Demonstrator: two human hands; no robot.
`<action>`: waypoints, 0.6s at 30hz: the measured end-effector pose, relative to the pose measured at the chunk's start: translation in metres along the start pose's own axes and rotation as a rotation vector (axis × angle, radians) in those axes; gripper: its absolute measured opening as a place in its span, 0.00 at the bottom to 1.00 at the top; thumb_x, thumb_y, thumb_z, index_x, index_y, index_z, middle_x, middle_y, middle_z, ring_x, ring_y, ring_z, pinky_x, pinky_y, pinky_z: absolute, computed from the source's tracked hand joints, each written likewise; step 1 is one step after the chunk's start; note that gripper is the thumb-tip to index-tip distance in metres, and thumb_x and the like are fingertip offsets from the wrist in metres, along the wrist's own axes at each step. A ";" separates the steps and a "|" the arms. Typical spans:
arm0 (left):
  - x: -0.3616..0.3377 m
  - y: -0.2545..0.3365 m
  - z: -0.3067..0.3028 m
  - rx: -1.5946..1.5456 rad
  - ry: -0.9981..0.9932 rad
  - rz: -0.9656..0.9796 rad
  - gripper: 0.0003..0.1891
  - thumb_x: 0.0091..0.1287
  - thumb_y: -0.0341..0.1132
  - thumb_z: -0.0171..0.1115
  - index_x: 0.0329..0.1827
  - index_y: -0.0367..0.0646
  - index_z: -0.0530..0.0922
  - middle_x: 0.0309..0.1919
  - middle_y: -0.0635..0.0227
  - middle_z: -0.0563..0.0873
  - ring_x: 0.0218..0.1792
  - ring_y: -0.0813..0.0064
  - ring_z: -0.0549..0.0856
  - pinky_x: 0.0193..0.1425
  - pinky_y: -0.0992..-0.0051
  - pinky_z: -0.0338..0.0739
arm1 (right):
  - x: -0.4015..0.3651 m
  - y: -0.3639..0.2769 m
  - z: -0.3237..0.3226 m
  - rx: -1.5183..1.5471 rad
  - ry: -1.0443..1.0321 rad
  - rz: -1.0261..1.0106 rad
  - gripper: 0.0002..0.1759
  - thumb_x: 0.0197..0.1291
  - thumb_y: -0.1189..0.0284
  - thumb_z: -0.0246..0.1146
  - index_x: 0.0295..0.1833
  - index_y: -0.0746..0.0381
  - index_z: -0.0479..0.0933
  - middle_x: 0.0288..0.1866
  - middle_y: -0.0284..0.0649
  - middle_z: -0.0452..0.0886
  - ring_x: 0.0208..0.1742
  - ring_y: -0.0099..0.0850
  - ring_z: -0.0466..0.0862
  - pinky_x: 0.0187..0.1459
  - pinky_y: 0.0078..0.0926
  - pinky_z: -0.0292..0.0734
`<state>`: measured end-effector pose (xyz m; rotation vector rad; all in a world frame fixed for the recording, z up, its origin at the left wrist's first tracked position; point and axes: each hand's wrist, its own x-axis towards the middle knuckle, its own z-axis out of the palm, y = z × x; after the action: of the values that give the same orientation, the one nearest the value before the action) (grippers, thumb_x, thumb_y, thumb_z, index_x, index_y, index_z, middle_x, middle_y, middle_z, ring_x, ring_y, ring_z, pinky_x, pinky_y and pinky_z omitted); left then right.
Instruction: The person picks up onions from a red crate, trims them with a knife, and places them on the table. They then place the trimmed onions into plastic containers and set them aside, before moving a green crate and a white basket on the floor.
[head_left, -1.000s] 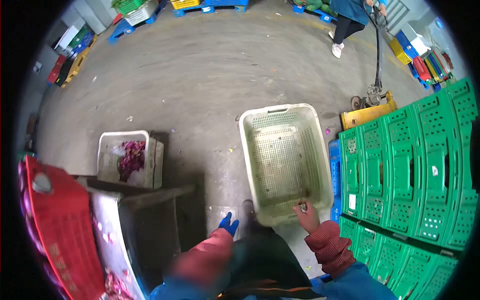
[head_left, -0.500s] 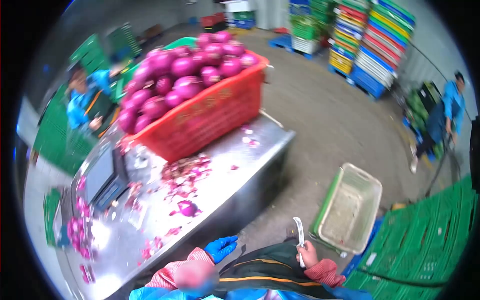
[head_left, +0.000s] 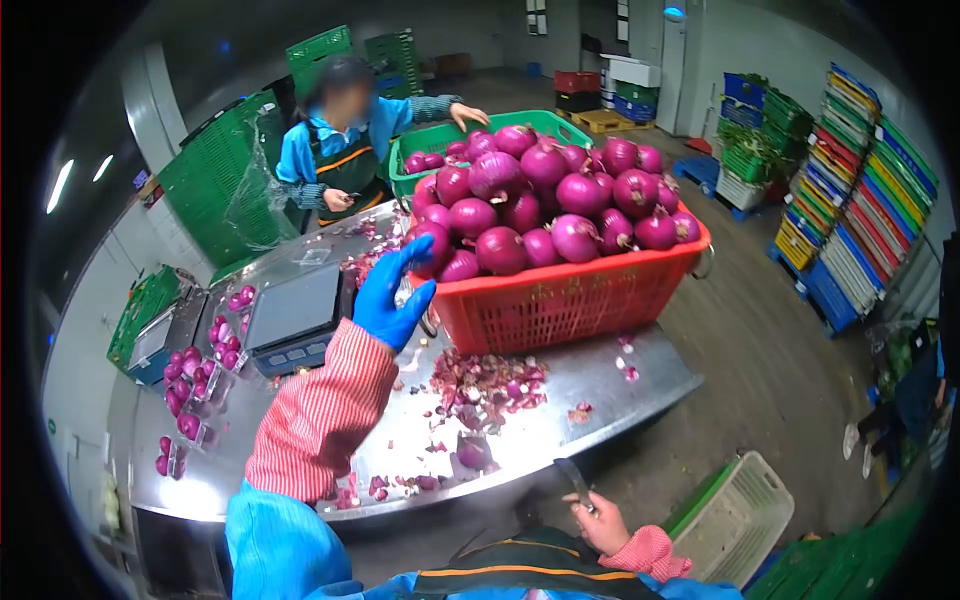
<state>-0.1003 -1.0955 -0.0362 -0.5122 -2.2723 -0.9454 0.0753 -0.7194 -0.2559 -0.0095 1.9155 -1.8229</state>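
My left hand [head_left: 388, 302], in a blue glove, is raised at the near left corner of a red crate [head_left: 590, 312]. Its fingers are spread beside the heaped red onions [head_left: 497, 177], with nothing visibly held. Low in the view, my bare right hand [head_left: 603, 524] is closed round a small knife [head_left: 572, 478], blade pointing up and away from me. On the metal table [head_left: 625, 370] below the crate lie onion skins [head_left: 480, 385] and a single darker onion [head_left: 473, 452] near the front edge.
A scale [head_left: 295, 308] and several packs of small onions [head_left: 190, 380] occupy the table's left side. Across it, a co-worker [head_left: 335, 150] touches a green crate [head_left: 560, 125]. An off-white bin [head_left: 745, 520] stands at right; stacked crates [head_left: 850, 180] are behind.
My left hand has risen from near my body to the red crate. The view has swung left and up. My right hand still grips the knife.
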 end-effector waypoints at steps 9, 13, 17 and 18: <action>0.180 -0.040 0.077 0.561 -0.192 -0.132 0.55 0.43 0.47 0.79 0.77 0.49 0.59 0.62 0.43 0.72 0.62 0.44 0.75 0.69 0.57 0.71 | 0.124 -0.032 -0.005 -0.078 0.038 -0.127 0.13 0.64 0.73 0.61 0.52 0.64 0.82 0.29 0.31 0.82 0.29 0.17 0.76 0.34 0.20 0.72; 0.197 -0.046 0.085 0.565 -0.235 -0.191 0.50 0.44 0.45 0.77 0.73 0.47 0.63 0.57 0.42 0.73 0.60 0.44 0.76 0.68 0.57 0.72 | 0.145 -0.038 -0.003 -0.039 0.002 -0.130 0.13 0.62 0.75 0.61 0.51 0.64 0.82 0.34 0.33 0.83 0.34 0.17 0.78 0.36 0.19 0.73; 0.190 -0.060 0.076 0.206 -0.067 -0.182 0.44 0.50 0.40 0.76 0.72 0.47 0.64 0.58 0.48 0.76 0.59 0.53 0.79 0.64 0.60 0.76 | 0.152 -0.053 0.002 -0.059 -0.015 -0.172 0.12 0.63 0.77 0.60 0.50 0.64 0.82 0.33 0.31 0.82 0.32 0.16 0.77 0.33 0.17 0.71; 0.185 -0.060 0.067 -0.029 -0.034 -0.261 0.43 0.52 0.39 0.75 0.72 0.47 0.64 0.59 0.50 0.76 0.59 0.56 0.79 0.64 0.60 0.76 | 0.154 -0.057 0.005 -0.070 -0.011 -0.205 0.11 0.63 0.77 0.60 0.50 0.64 0.82 0.32 0.31 0.81 0.31 0.15 0.77 0.31 0.16 0.70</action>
<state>-0.2957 -1.0653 0.0210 -0.2483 -2.3992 -1.1046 -0.0763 -0.7817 -0.2549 -0.2474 2.0340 -1.8790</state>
